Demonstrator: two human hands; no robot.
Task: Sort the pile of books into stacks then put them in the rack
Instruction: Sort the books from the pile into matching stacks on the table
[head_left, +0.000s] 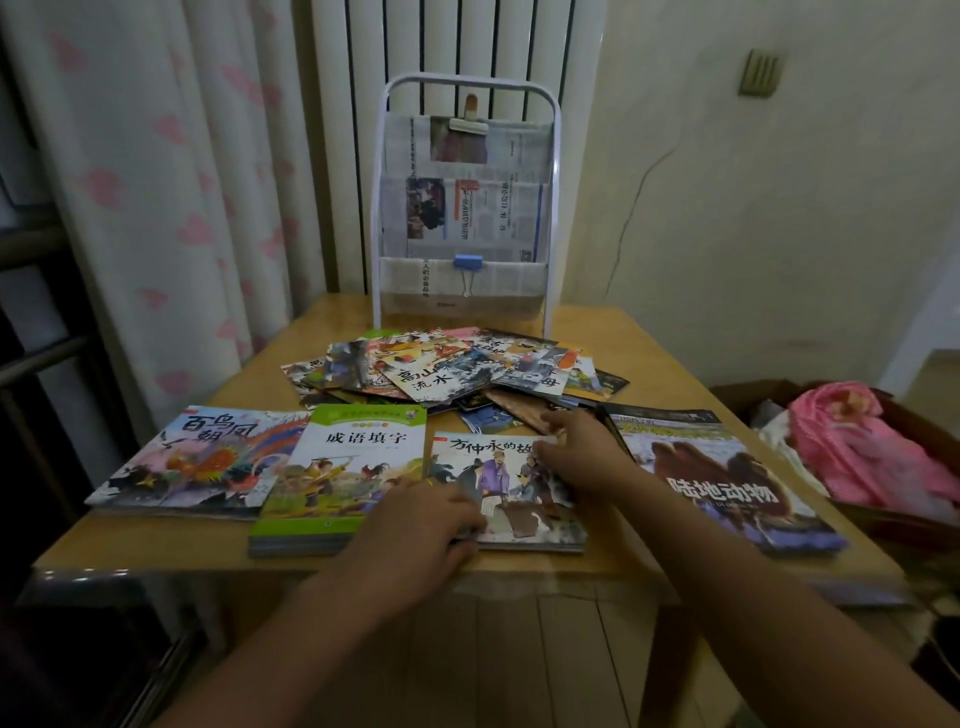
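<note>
the left hand lies with fingers curled on the near left corner of the third stack, and the right hand presses its far right corner; whether either one really grips it, one cannot tell. this stack sits close to the near edge of the table, so a strong push can slide it off. beside it, the green stack overlaps the bird book stack, and the camel book stack lies to the right. farther, the loose pile can spread when books are pulled out. the rack, lined with newspaper, holds no books yet.
</note>
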